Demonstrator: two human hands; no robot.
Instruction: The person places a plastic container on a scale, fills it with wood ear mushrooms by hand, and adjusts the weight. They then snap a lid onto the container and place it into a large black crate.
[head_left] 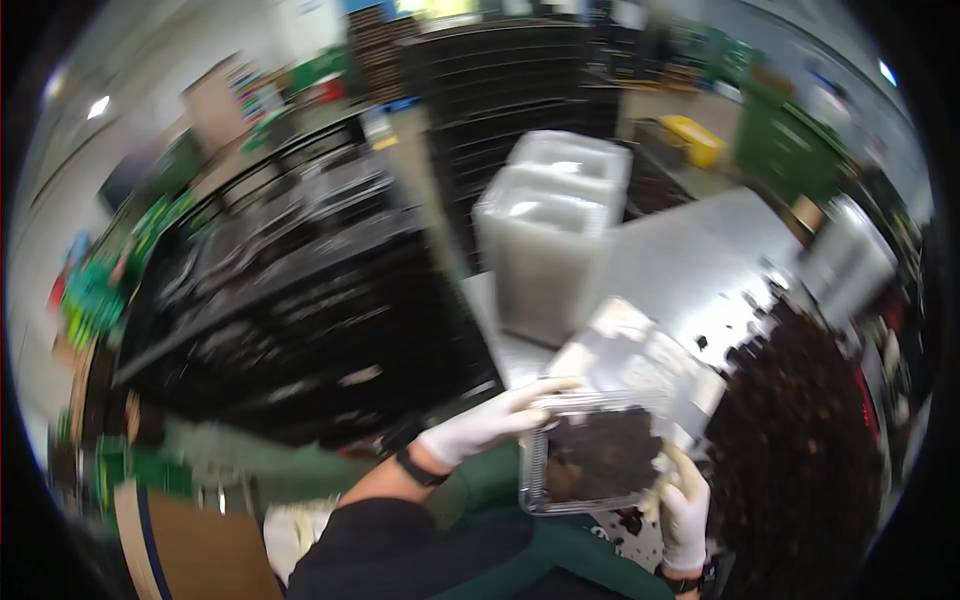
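Note:
A clear plastic container (590,455) with dark brown, leaf-like pieces in it is held between my two gloved hands, low in the middle of the view. My left hand (500,420) grips its upper left edge, fingers over the rim. Around the right side closes my right hand (683,500). Just beyond the container lies a flat device with a pale, stained top (635,360). A large heap of the same dark pieces (800,430) spreads to the right of my right hand. Tall stacks of clear containers (550,240) stand behind the device.
A metal table (700,260) extends ahead, with another container stack (850,260) at its right. Black crates (300,310) are piled at left, with taller black crate stacks (500,90) behind. A cardboard box (200,545) sits lower left. A green bin (785,145) stands back right.

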